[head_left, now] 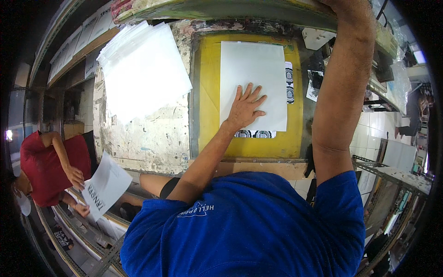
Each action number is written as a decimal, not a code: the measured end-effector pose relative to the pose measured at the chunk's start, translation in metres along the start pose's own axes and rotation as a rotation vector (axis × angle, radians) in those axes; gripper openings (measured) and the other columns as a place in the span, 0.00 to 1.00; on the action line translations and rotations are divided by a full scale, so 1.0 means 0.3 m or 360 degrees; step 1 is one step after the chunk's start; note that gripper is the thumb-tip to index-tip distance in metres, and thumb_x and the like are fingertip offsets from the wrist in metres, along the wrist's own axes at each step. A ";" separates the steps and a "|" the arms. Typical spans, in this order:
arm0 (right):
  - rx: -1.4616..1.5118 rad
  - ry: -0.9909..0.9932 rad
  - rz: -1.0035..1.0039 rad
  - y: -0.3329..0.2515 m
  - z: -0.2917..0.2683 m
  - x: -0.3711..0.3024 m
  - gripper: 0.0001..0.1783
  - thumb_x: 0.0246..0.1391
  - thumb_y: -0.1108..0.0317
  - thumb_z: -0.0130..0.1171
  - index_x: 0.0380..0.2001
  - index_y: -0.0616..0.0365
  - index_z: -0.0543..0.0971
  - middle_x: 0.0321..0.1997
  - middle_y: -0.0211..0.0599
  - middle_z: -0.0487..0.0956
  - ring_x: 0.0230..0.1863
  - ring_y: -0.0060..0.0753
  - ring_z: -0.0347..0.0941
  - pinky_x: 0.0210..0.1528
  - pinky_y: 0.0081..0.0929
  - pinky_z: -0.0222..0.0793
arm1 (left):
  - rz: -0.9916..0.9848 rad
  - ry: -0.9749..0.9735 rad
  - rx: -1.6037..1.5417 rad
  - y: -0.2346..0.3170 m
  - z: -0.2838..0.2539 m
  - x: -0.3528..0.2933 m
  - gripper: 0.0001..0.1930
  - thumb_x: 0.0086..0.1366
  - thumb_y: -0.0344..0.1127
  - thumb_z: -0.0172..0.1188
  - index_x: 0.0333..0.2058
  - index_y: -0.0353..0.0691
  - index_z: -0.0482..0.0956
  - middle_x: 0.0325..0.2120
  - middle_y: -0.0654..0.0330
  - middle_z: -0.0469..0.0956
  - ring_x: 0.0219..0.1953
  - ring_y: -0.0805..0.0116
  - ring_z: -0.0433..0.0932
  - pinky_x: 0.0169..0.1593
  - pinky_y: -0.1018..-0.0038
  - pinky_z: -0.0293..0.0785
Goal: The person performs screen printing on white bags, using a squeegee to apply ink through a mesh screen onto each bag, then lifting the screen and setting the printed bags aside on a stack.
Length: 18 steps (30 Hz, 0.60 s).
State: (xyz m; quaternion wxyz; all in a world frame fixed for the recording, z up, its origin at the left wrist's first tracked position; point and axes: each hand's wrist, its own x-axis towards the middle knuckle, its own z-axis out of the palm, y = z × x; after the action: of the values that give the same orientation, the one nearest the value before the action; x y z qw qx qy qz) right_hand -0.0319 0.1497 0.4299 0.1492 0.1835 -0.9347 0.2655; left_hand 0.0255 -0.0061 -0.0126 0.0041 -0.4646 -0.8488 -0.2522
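My left hand [245,109] lies flat with its fingers spread on a white sheet [253,62]. The sheet rests on a yellow board [208,101] with a grey border. Black round printed marks on white pieces [289,83] peek out past the sheet's right and lower edges. Stretched up and away on the right is my right arm [341,87]; only the heel of my right hand [345,3] shows at the top edge, over a worn beam [258,13]. Its fingers are out of the picture.
A fanned stack of white sheets [143,69] covers the paint-stained table [138,147] at left. A co-worker in a red shirt [55,161] holds a printed white sheet [107,184]. Boxes [87,37] line a shelf at upper left; a metal rack [392,171] stands at right.
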 end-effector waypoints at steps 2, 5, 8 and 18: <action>-0.0101 0.0115 0.0034 0.007 0.021 -0.001 0.24 0.52 0.51 0.71 0.41 0.62 0.88 0.33 0.45 0.87 0.29 0.34 0.81 0.36 0.30 0.76 | 0.0012 -0.0009 -0.0001 0.005 0.000 0.003 0.33 0.64 0.61 0.58 0.64 0.52 0.74 0.71 0.56 0.61 0.75 0.46 0.51 0.74 0.40 0.39; -0.0160 0.0313 -0.0158 0.064 0.083 0.020 0.22 0.52 0.52 0.71 0.41 0.61 0.88 0.31 0.44 0.87 0.27 0.33 0.80 0.35 0.30 0.76 | -0.0014 -0.0009 0.0012 -0.004 -0.013 -0.010 0.33 0.65 0.61 0.56 0.64 0.53 0.73 0.71 0.56 0.61 0.74 0.46 0.51 0.74 0.38 0.37; -0.0247 0.0379 -0.0392 0.108 0.103 0.009 0.21 0.53 0.54 0.69 0.43 0.60 0.88 0.30 0.43 0.87 0.24 0.32 0.79 0.31 0.28 0.76 | 0.0086 0.0239 0.0028 -0.002 -0.099 0.004 0.36 0.63 0.56 0.63 0.66 0.48 0.71 0.69 0.55 0.65 0.72 0.44 0.58 0.74 0.43 0.43; -0.0436 0.0273 -0.0058 -0.045 0.379 -0.449 0.27 0.42 0.66 0.72 0.51 0.41 0.86 0.30 0.41 0.81 0.29 0.44 0.79 0.35 0.37 0.74 | -0.0508 0.1756 -0.1863 0.174 -0.676 -0.194 0.62 0.42 0.40 0.86 0.71 0.28 0.54 0.58 0.52 0.73 0.56 0.62 0.76 0.59 0.63 0.74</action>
State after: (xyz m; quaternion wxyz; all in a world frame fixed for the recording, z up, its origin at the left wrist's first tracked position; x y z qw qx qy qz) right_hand 0.0729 0.1118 0.2924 0.2568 0.1551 -0.9424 0.1476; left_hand 0.0538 -0.1166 0.1725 0.1421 -0.0742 -0.5116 -0.8441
